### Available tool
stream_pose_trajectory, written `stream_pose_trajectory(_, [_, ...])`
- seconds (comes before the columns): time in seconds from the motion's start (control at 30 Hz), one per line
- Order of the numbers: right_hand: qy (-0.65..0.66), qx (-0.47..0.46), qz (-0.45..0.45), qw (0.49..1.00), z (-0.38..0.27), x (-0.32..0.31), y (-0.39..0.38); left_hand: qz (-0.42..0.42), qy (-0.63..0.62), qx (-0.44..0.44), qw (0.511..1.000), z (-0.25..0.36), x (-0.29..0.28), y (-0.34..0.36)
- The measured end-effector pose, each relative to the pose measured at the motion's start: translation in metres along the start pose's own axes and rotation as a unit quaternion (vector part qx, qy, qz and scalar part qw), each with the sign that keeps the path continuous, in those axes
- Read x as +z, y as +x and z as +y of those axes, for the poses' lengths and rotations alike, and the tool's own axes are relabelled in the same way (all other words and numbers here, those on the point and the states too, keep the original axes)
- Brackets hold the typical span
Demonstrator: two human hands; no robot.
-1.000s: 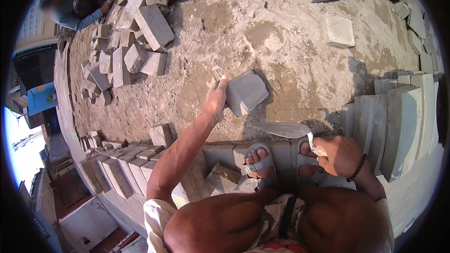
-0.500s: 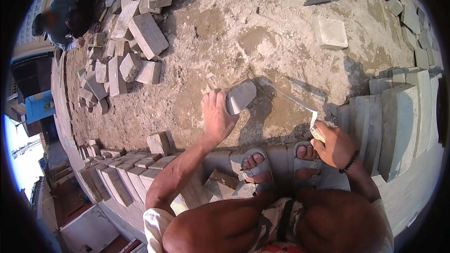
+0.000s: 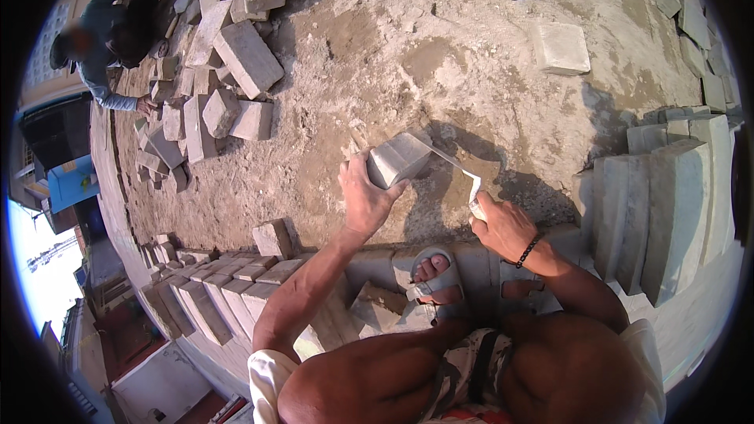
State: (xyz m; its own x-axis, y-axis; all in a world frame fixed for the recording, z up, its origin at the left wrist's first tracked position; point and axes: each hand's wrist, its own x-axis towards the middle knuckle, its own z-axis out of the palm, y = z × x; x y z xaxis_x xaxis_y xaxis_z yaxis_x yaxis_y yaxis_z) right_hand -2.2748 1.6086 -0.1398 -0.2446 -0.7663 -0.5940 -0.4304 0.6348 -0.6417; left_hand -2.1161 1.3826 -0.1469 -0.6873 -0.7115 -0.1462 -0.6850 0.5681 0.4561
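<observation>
My left hand point(image 3: 366, 198) is wrapped around a grey concrete block point(image 3: 402, 157) low over the dirt in front of me. The block is tilted, and two of its faces show. In my right hand point(image 3: 506, 229) is a trowel point(image 3: 450, 159), gripped by its pale handle. Its blade appears nearly edge-on, with the tip at the block's far right edge; whether it touches cannot be made out. Damp sandy ground point(image 3: 471, 159) lies in shadow under the trowel.
Loose blocks point(image 3: 249, 59) lie heaped at the far left, where a person point(image 3: 106, 43) in a dark top reaches toward them. One block point(image 3: 562, 49) lies alone at the right. Stacked blocks point(image 3: 679, 212) stand right; a block row point(image 3: 212, 306) runs lower left. My sandalled feet point(image 3: 436, 283) are between.
My right hand has moved left, bringing the trowel blade to the block. The block has turned in my left hand, showing more of its faces. The other person's arm has reached lower toward the heap.
</observation>
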Motion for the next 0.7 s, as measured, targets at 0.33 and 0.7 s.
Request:
stream_pose_trajectory(0.33, [0.038,-0.052,-0.001,0.998,-0.008,0.006,-0.013,-0.007,-0.033,0.017,0.999,0.011,-0.001,0.001])
stream_pose_trajectory(0.7, [0.069,-0.071,-0.037,0.994,-0.039,-0.014,-0.041,-0.014,-0.037,0.016,0.999,-0.001,0.000,-0.003])
